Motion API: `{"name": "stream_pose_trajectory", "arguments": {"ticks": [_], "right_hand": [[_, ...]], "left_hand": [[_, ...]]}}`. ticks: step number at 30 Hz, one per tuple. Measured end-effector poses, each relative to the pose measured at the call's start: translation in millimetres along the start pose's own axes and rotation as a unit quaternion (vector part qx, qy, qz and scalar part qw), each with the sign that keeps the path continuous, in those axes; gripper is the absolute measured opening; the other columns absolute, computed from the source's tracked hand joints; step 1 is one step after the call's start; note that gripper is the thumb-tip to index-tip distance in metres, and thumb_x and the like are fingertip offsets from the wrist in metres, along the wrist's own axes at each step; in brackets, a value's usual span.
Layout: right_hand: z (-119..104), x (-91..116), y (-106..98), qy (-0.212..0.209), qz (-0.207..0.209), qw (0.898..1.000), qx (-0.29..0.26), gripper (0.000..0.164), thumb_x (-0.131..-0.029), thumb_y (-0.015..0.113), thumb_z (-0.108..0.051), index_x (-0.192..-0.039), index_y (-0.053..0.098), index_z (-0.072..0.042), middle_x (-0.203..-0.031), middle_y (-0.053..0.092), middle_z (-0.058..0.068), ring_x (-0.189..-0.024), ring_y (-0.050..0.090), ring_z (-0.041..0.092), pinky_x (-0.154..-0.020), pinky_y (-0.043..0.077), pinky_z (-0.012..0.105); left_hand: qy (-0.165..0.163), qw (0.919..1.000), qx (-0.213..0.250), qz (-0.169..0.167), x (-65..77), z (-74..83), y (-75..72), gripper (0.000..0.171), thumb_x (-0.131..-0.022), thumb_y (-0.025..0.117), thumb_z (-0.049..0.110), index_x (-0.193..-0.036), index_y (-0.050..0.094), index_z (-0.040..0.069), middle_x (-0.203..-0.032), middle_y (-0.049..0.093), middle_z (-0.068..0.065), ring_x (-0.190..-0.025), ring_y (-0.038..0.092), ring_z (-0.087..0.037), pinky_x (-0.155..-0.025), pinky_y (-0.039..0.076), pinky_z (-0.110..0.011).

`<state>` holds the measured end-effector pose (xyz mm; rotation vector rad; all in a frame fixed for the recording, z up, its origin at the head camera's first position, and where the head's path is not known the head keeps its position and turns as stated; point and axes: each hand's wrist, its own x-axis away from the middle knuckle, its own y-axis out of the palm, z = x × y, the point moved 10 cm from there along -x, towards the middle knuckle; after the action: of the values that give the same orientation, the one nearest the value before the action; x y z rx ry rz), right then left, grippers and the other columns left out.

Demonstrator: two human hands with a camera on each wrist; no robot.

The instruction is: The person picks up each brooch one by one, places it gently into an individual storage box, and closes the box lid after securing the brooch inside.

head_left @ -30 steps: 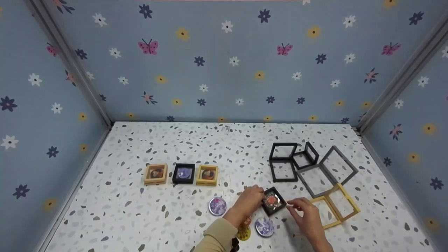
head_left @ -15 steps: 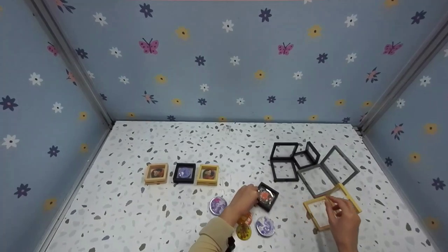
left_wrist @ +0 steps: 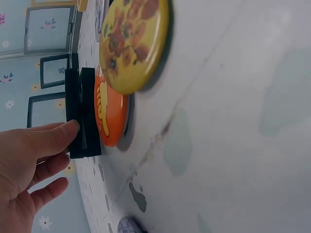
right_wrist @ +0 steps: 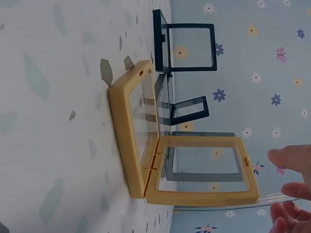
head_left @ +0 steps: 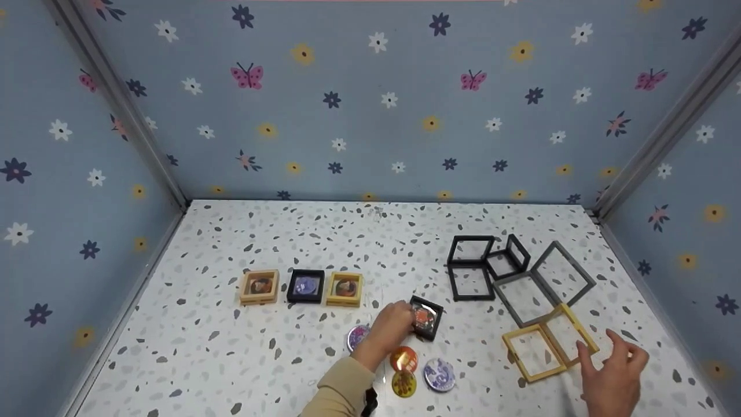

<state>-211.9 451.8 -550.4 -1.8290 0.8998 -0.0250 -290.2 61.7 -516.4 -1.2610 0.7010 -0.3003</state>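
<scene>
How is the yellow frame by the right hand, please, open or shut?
Open: the yellow frame has one half flat, the other raised.

On the bench [head_left: 231, 347], three filled frames [head_left: 305, 299] line up left of centre; open frames [head_left: 553, 346] cluster at right; loose badges [head_left: 403, 360] lie at lower centre, below the held frame [head_left: 427, 335].

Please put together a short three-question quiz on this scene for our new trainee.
1. Multiple choice: What does the left hand hold?
A) a yellow frame
B) a dark frame with an orange disc inside
C) a loose round badge

2. True or false: The right hand holds nothing.

3. Fill in the colour: In the row of three filled frames, the middle frame is ____.

Key: 1. B; 2. True; 3. black
</scene>
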Motion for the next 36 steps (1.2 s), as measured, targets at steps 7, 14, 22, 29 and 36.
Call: {"name": "stream_pose_trajectory", "arguments": {"ticks": [7, 14, 22, 29, 36], "right_hand": [[22.4, -8.1, 30.5, 0.012, -0.055, 0.998, 0.013, 0.058, -0.081, 0.064, -0.036, -0.128, 0.044, -0.006, -0.115, 0.041, 0.018, -0.079, 0.051, 0.027, -0.062, 0.039, 0.042], [-34.3, 0.4, -7.1, 0.003, -0.100, 0.995, -0.022, 0.033, -0.085, 0.061, -0.016, -0.112, 0.055, 0.003, -0.095, 0.056, 0.020, -0.076, 0.055, 0.030, -0.066, 0.043, 0.039], [-80.1, 14.7, -41.0, -0.008, -0.110, 0.993, -0.046, 0.023, -0.087, 0.057, -0.006, -0.105, 0.058, 0.009, -0.089, 0.058, 0.023, -0.070, 0.056, 0.028, -0.052, 0.044, 0.030], [-82.8, 17.3, -27.7, -0.039, -0.100, 0.992, -0.059, 0.022, -0.086, 0.059, -0.006, -0.103, 0.059, 0.006, -0.085, 0.058, 0.020, -0.068, 0.055, 0.026, -0.051, 0.045, 0.033], [-80.0, 19.4, -1.8, -0.095, -0.090, 0.989, -0.062, 0.021, -0.086, 0.060, -0.013, -0.102, 0.063, 0.001, -0.082, 0.060, 0.013, -0.065, 0.054, 0.022, -0.049, 0.045, 0.031]], "left_hand": [[-0.022, 0.9997, -0.012, 0.002, 4.1, -11.9, -3.0, 0.008, -0.070, 0.072, 0.015, -0.074, 0.068, 0.009, -0.075, 0.058, -0.002, -0.065, 0.054, -0.017, -0.058, 0.044, -0.027], [-0.047, 0.9988, 0.015, 0.001, 6.6, -23.5, -4.4, 0.006, -0.071, 0.070, 0.011, -0.075, 0.068, 0.007, -0.077, 0.059, -0.005, -0.069, 0.056, -0.019, -0.062, 0.047, -0.031], [-0.044, 0.9989, 0.013, 0.012, 8.9, -30.9, -9.7, 0.007, -0.071, 0.070, 0.009, -0.075, 0.068, 0.004, -0.078, 0.059, -0.006, -0.069, 0.056, -0.021, -0.061, 0.046, -0.030], [-0.062, 0.9979, 0.009, 0.016, 10.1, -41.5, -11.9, 0.009, -0.071, 0.072, 0.011, -0.076, 0.068, 0.004, -0.078, 0.058, -0.005, -0.070, 0.056, -0.020, -0.063, 0.046, -0.030], [-0.078, 0.9967, 0.014, 0.018, 10.4, -49.7, -12.7, 0.008, -0.071, 0.071, 0.010, -0.075, 0.067, 0.004, -0.078, 0.057, -0.005, -0.071, 0.054, -0.021, -0.065, 0.045, -0.031]]}}
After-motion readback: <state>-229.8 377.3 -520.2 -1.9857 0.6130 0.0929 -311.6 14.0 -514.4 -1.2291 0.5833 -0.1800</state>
